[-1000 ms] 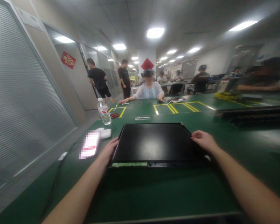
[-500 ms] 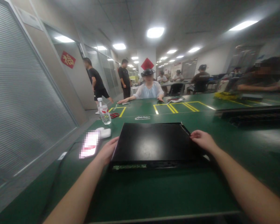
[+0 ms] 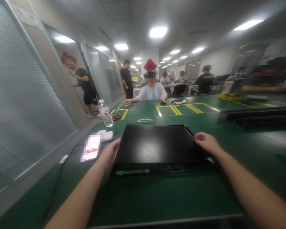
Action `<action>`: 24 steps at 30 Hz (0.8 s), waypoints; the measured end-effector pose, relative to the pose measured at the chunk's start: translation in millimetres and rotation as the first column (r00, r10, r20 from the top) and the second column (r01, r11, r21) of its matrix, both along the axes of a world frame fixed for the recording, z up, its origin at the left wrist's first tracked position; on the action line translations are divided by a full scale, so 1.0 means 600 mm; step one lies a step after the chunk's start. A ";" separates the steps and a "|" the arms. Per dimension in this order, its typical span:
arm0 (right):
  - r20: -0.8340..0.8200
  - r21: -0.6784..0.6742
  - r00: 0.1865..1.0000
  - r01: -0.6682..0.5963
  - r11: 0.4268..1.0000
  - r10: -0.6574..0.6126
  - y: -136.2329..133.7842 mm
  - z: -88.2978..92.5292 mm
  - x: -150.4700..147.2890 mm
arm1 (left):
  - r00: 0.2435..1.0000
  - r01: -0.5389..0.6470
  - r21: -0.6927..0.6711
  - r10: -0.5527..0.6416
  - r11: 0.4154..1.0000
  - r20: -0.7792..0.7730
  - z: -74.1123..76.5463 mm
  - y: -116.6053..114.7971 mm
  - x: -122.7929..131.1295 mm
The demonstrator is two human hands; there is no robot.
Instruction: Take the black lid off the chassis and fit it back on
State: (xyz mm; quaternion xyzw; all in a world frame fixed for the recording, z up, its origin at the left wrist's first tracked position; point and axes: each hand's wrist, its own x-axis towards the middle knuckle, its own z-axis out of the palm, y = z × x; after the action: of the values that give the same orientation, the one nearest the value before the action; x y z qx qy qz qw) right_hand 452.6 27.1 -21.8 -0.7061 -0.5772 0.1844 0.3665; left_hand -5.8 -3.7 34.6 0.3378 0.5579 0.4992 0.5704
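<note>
A flat black case (image 3: pixel 152 144) with a smooth, shiny top lies in front of me on the green table. A narrow strip like a green circuit board (image 3: pixel 132 172) shows under its near edge. My left hand (image 3: pixel 111 152) is closed on the left edge of the black top, with its fingertips partly hidden behind it. On the other side, my right hand (image 3: pixel 207 142) pinches the right edge close to the far corner, thumb and fingers together. A thin raised strip (image 3: pixel 189 131) runs along that corner.
Left of the case are a lit phone (image 3: pixel 91 148), a white earbud case (image 3: pixel 107 136), a water bottle (image 3: pixel 106 114) and red-handled scissors (image 3: pixel 116 117). A black cable (image 3: pixel 58 178) runs along the left. Dark long parts (image 3: pixel 259 117) lie at right. A person (image 3: pixel 152 90) sits opposite.
The black top has shifted very slightly up and left, and a little more shows under its near edge. Both hands keep their hold. A person at the left has moved toward the doorway.
</note>
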 end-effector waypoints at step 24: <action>-0.108 -0.021 0.985 0.136 0.990 -0.138 0.013 0.000 0.011 | 0.985 0.094 0.351 -0.139 0.932 0.103 -0.007 -0.016 0.002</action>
State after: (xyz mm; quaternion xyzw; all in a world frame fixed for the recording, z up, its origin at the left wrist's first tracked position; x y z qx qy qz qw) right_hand 459.2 34.7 -21.8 -0.7354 -0.5051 0.2011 0.4046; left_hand -4.4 -13.2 30.2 0.4326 0.4036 0.5748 0.5653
